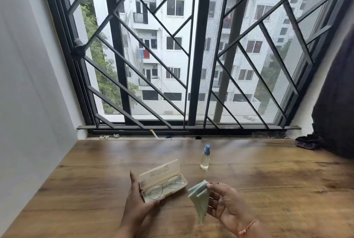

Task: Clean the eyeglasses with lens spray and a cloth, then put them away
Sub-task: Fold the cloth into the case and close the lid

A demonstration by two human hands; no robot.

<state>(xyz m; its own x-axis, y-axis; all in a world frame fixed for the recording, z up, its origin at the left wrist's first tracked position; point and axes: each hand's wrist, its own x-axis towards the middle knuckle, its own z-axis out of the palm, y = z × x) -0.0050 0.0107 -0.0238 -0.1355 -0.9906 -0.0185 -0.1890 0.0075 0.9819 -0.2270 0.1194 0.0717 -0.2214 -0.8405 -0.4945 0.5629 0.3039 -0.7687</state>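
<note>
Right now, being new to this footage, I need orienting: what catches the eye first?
A black window grille fills the upper view, white apartment blocks beyond. On the wooden table below, the eyeglasses lie in an open case with the left hand against its end, while the right hand pinches a pale green cloth. A blue-capped spray bottle stands upright behind them.

Glasses (162, 186) lie in the open case (173, 190) on the worktop (268, 180); spray (205, 158) stands behind-right; cloth (199, 198) right of case.
</note>
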